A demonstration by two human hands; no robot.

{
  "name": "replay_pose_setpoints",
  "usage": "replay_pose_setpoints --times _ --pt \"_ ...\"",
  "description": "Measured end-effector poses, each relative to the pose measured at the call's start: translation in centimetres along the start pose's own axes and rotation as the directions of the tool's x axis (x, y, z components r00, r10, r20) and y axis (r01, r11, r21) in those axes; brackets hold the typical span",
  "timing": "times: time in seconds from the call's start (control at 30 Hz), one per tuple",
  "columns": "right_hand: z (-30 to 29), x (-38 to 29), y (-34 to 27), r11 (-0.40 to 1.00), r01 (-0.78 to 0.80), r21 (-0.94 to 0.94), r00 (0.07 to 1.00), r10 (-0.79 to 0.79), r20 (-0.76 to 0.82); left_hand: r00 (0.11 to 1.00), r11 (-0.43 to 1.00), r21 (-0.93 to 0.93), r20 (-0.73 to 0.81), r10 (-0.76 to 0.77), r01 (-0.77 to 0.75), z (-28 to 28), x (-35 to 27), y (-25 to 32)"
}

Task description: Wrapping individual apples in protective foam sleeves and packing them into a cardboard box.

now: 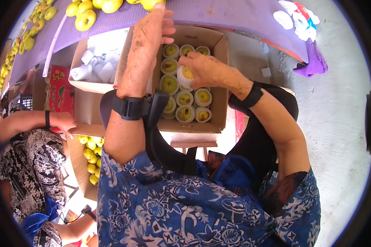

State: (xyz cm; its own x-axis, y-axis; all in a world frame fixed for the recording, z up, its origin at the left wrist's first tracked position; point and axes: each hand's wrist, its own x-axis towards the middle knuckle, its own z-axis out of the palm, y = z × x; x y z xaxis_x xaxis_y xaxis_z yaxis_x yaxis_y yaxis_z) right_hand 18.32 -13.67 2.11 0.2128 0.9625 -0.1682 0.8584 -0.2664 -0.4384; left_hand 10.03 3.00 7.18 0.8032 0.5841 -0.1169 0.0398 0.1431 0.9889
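Observation:
My right hand (204, 69) grips a yellow-green apple in a white foam net (185, 77) above the open cardboard box (193, 127). Inside the box, several yellow-green apples in foam nets (169, 84) stand in rows. My left arm crosses the box's left edge, and my left hand (156, 24) reaches to the purple-covered table (191, 14). Its thumb lies at a bare apple (149, 4) near the top rim of the view; whether it grips the apple cannot be told.
A carton of white foam nets (94, 66) stands left of the box. Bare apples (85, 20) lie on the table. At the left a co-worker's hand (63, 121) is by a carton of loose apples (92, 160). A purple cloth (312, 61) hangs off the table's right end.

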Motion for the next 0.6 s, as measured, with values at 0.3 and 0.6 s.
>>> replay_pose_setpoints --times 0.3,0.6 --pt "6.2 1.0 2.9 0.712 -0.476 0.516 0.826 0.563 -0.014 0.995 0.998 0.001 0.074 0.062 -0.062 0.4 -1.0 0.8" --pt "12.7 -4.4 5.9 0.706 -0.655 0.271 0.691 0.704 -0.165 0.989 0.991 0.098 0.129 0.076 -0.089 1.4 -1.5 1.3"
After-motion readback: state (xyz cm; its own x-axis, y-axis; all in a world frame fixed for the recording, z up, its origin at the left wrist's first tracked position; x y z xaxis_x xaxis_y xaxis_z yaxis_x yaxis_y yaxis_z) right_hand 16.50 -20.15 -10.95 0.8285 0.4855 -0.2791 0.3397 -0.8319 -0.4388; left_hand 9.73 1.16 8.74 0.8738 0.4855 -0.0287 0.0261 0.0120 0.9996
